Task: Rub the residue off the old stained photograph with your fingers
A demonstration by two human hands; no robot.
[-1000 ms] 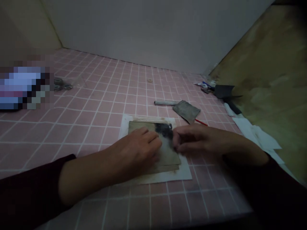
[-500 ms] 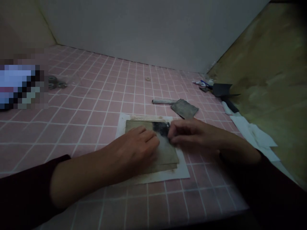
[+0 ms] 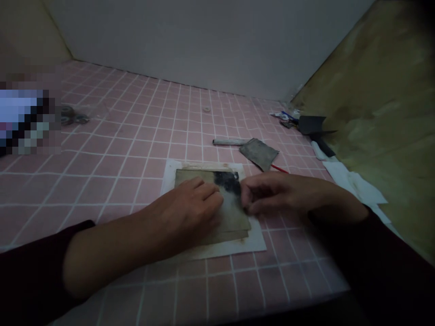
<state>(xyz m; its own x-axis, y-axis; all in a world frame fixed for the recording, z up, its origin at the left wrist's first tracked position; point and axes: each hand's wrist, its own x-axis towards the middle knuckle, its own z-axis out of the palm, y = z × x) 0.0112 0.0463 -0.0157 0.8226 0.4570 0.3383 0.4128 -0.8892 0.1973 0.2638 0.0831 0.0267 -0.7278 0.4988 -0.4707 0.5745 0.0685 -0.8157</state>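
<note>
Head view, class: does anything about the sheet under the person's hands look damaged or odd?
Yes: the tan sheet has a blackened patch at its top edge, between the left hand and the right hand. It stands out sharply against the pale, stained surface; the dim view cannot show whether it is soot, mould or something else.

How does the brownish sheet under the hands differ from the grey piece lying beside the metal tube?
The brownish sheet lies on white paper under the left hand and right hand; the grey piece lies on the pink tiles, untouched. The brownish sheet is larger than the grey piece and carries a black patch. Both are thin and flat.
</note>
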